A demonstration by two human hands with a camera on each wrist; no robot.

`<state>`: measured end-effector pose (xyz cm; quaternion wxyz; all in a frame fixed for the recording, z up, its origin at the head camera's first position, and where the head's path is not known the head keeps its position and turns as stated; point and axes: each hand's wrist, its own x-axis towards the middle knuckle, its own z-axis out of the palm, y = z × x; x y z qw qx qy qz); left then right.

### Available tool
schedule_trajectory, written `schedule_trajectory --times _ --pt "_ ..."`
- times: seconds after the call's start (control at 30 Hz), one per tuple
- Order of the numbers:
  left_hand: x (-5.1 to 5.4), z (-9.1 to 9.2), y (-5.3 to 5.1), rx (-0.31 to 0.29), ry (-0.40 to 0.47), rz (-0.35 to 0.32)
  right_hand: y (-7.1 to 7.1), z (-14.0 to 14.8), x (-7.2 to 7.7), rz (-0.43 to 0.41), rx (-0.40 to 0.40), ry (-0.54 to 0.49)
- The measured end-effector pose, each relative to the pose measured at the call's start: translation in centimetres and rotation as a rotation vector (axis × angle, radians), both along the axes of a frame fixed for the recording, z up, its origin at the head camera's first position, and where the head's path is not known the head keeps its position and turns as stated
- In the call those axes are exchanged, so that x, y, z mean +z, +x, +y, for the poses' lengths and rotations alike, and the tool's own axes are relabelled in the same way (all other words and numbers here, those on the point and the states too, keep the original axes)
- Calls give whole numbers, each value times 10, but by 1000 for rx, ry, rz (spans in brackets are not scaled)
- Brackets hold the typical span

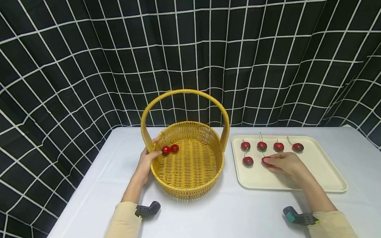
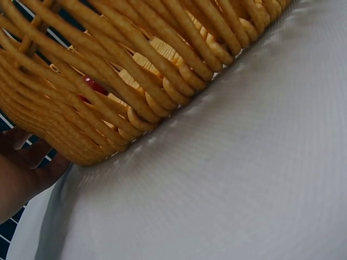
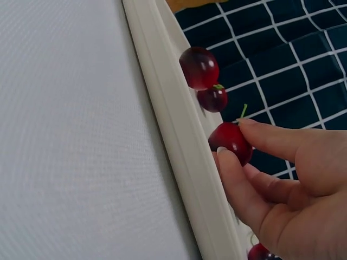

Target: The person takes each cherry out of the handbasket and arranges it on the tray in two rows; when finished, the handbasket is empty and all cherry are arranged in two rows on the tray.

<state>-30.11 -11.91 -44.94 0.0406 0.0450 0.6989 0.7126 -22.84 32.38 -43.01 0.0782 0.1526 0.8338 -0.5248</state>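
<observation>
In the head view a yellow woven basket [image 1: 191, 192] with a tall handle holds two red cherries [image 1: 170, 149] at its left side. My left hand [image 1: 143, 165] grips the basket's left rim, thumb over the edge; in the left wrist view the fingers [image 2: 46, 157] lie against the woven wall. Over the cream tray [image 1: 265, 179], my right hand [image 1: 289, 164] pinches a cherry between thumb and fingers, and the right wrist view shows that cherry [image 3: 232, 142] with its green stem. Several other cherries [image 1: 247, 161] lie on the tray, in its left and back part.
The tray stands to the right of the basket on a white-covered table [image 1: 218, 226]. Behind and at both sides hangs a dark curtain [image 1: 183, 56] with a white grid. The basket's handle [image 1: 181, 91] arches high above its rim.
</observation>
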Motion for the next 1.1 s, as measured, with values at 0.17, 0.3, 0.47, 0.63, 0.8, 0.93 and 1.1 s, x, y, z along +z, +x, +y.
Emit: schedule_trajectory --times 0.17,0.3,0.47,0.63,0.8,0.93,1.1 --pt "0 0 0 0 -2 -5 1 0 -1 -5 -8 60" --pt "0 0 1 0 -7 -5 2 0 0 -3 -5 56" --pt "1 0 2 4 -12 5 2 1 1 6 10 47" --pt "2 0 3 9 -18 13 3 2 3 -14 -3 60" --pt "2 -1 3 8 -13 2 2 4 2 -12 -8 59" --pt "3 0 3 6 -9 -1 2 5 0 2 -9 39" --pt "3 0 3 1 -4 -7 2 3 -2 18 -14 13"
